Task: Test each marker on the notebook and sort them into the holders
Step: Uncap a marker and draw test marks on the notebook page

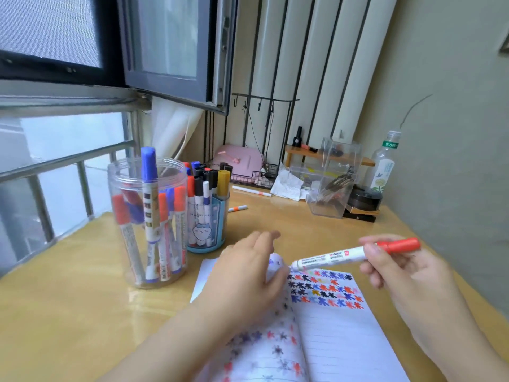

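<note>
A white-barrelled marker with a red cap (pixel 355 253) is pinched near its capped end by the fingers of the right hand (pixel 399 268) and held level above the open lined notebook (pixel 338 326), whose pages are covered with red, blue and black marks. The left hand (pixel 248 274) lies over the notebook's left page with fingers relaxed, gripping nothing. On the yellow wooden table (pixel 68 312), a clear plastic jar (pixel 148 224) and a blue cartoon-printed holder (pixel 208 224) stand side by side, both filled with markers.
</note>
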The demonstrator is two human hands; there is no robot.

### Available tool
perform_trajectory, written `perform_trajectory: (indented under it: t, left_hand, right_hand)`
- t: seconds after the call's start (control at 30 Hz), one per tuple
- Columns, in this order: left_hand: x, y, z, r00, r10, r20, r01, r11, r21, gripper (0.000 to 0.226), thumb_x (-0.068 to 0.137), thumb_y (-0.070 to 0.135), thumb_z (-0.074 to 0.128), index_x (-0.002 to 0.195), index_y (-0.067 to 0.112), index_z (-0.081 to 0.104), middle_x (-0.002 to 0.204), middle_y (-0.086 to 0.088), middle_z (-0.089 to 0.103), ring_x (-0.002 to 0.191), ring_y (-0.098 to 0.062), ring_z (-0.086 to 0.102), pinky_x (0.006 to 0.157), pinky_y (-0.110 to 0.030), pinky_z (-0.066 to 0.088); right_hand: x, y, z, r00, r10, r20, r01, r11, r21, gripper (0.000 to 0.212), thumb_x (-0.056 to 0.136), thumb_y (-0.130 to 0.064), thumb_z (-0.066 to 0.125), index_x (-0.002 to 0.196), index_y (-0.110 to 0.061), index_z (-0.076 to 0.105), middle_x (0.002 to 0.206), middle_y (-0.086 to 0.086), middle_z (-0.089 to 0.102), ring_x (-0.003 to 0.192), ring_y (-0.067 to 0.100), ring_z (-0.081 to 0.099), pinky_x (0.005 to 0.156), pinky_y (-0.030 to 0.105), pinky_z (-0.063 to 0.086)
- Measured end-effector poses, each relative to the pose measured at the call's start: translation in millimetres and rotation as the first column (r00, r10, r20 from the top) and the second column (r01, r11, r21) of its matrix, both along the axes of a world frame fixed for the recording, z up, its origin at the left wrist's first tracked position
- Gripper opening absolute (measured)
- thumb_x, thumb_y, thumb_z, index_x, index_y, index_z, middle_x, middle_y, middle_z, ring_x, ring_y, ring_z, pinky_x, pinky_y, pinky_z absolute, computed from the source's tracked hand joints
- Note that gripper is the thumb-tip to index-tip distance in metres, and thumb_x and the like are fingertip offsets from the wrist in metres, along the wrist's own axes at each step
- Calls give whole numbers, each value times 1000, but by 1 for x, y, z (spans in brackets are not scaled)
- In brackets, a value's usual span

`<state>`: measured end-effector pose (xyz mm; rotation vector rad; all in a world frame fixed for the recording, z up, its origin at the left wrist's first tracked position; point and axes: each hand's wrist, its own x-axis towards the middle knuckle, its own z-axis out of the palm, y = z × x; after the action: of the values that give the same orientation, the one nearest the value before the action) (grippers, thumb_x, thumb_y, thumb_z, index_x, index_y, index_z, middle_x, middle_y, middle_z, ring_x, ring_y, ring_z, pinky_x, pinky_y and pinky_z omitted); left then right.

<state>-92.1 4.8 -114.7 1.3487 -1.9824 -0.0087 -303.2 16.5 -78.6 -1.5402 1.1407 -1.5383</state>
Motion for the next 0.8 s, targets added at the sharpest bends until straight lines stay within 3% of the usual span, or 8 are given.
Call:
perform_trajectory:
  t: [0.23,0.37,0.5,0.6,0.7,0.8]
  left_hand:
    - [30,13,21,994,113,1,-112,988,-104,27,89,42,40,104,23,51,97,11,57,89,-13,56,72,-31,46]
    - [66,32,12,975,221,-15,-220,964,-150,17,83,35,48,91,22,56,78,11,58,72,-11,55,48,-23,37]
    - [99,48,8,958,276,-81,-280,959,-48,15,86,34,47,92,23,53,79,10,56,72,-15,56,60,-31,43]
    - [115,61,13,940,325,-103,-330,943,-35,11,89,35,48,98,29,51,80,15,52,74,-7,51,58,-25,36]
    - [128,71,13,926,362,-107,-363,932,7,12,90,38,46,100,32,49,80,16,51,76,-6,52,64,-23,42]
    - [137,77,9,925,360,-122,-362,932,8,13,89,37,49,100,31,52,77,17,52,74,-6,52,66,-26,44]
  right_hand:
    - [59,-24,58,999,36,-41,-44,978,-205,10,88,-8,60,85,-17,58,58,-5,65,49,3,55,54,15,49]
    - [105,-29,83,991,99,-88,-120,952,-282,13,90,-14,61,84,-23,54,66,-6,66,55,4,58,57,27,52]
    - [157,-42,106,967,103,-232,-184,915,-358,12,90,-20,62,84,-28,55,83,0,68,72,14,64,72,35,54]
    - [192,-58,114,882,76,-465,-215,943,-254,6,91,-29,57,88,-23,57,87,5,67,79,21,61,75,39,50]
    - [215,-64,115,704,78,-706,-208,973,-99,23,95,-37,46,80,-22,55,71,-2,56,68,18,52,62,32,41]
    - [225,-61,113,573,124,-810,-225,974,-11,33,97,-33,40,68,-20,48,61,-3,47,59,16,45,53,28,32]
